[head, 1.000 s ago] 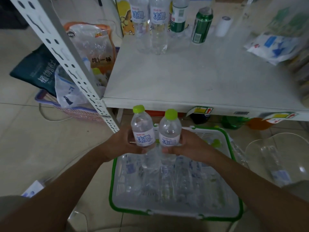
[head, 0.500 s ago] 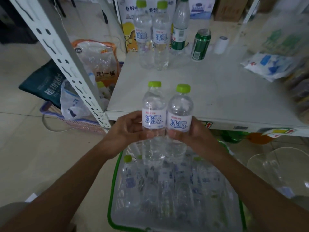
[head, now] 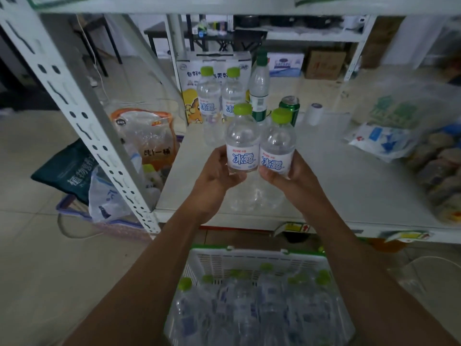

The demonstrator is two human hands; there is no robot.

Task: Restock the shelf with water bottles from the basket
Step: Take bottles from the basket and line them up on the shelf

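Observation:
My left hand (head: 216, 174) grips a clear water bottle (head: 242, 141) with a light-green cap and a white and blue label. My right hand (head: 287, 177) grips a second bottle of the same kind (head: 277, 146) right beside it. Both bottles are upright and side by side over the front part of the white shelf board (head: 349, 186). Two matching bottles (head: 219, 106) stand at the back left of that shelf. Below, on the floor, the white basket with a green rim (head: 252, 260) holds several more bottles lying down.
On the shelf behind stand a taller green-label bottle (head: 259, 88), a green can (head: 289, 108), a white roll (head: 314, 113) and a printed carton (head: 189, 76). Plastic packets (head: 379, 141) lie at right. A perforated shelf post (head: 82, 121) rises at left, bags (head: 142, 138) beyond it.
Both hands rose from above the basket and carried the two bottles up and forward over the shelf board. The view tilted up, showing more of the shelf's back.

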